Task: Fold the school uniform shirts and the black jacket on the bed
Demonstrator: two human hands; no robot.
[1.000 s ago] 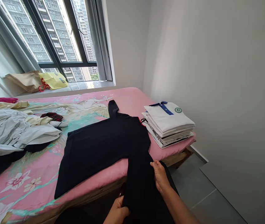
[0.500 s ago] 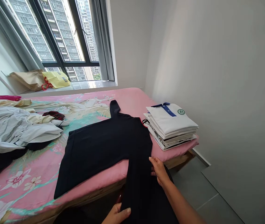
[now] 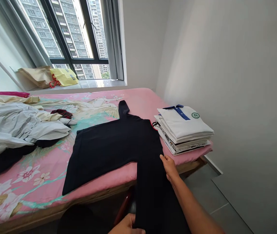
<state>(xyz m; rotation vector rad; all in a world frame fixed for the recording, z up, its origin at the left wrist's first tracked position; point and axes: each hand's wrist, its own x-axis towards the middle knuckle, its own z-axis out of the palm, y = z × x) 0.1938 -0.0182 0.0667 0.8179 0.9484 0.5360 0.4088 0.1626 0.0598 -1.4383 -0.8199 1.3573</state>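
A black long-sleeved top (image 3: 109, 141) with red trim at its neck lies spread on the bed, and its near sleeve hangs over the bed's front edge toward me. My left hand (image 3: 128, 225), low in the picture, pinches the hanging sleeve at its left edge. Higher up, near the shoulder, my right hand (image 3: 169, 165) holds the sleeve's right edge between thumb and fingers. Part of the sleeve's lower end is cut off by the frame. Just beyond my right hand sits a stack of folded white shirts (image 3: 184, 130), the top one with a blue collar and a green badge.
A loose heap of white and dark clothes (image 3: 19, 126) covers the left of the pink flowered bed (image 3: 99, 191). A brown paper bag (image 3: 37, 76) and a yellow bag (image 3: 64, 77) rest on the windowsill. A dark red bar (image 3: 123, 208) shows below the bed edge.
My right hand has slid up the sleeve's edge toward the shoulder. My left hand stays low on the sleeve's left edge. The view has shifted slightly, while the stack and heap keep their places.
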